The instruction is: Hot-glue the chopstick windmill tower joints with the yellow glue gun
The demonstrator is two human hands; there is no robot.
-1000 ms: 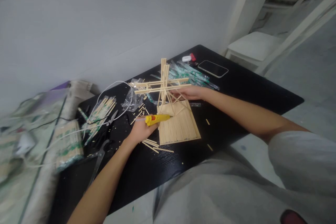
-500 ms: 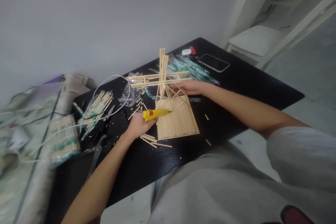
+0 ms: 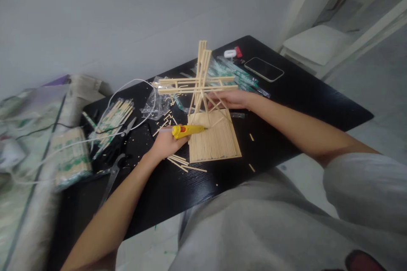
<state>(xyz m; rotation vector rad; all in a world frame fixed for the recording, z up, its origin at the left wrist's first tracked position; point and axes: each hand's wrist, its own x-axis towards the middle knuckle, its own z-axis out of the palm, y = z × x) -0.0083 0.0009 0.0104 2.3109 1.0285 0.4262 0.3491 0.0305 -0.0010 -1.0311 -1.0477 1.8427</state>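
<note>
A yellow glue gun (image 3: 189,131) is in my left hand (image 3: 167,144), fingers wrapped round its handle. Its nozzle points right, over the flat base (image 3: 214,144) made of wooden sticks laid side by side. On that base stands a windmill model (image 3: 200,87) of thin wooden sticks, with crossed blades on a slanted-leg tower. My right hand (image 3: 231,98) reaches behind the blades from the right, its fingers curled at the tower's upper part. The sticks partly hide those fingertips.
Loose sticks (image 3: 179,163) and cut bits lie left of the base. Further left are scissors (image 3: 127,129), bundled chopsticks (image 3: 116,123), a packed bundle (image 3: 71,156) and a white cable (image 3: 110,103). Plastic wrappers (image 3: 233,74) and a phone (image 3: 263,69) lie at the back right of the black table (image 3: 302,101).
The camera view has shifted slightly, so the model and the far table items sit higher in the picture. Both hands keep nearly the same places about the model.
</note>
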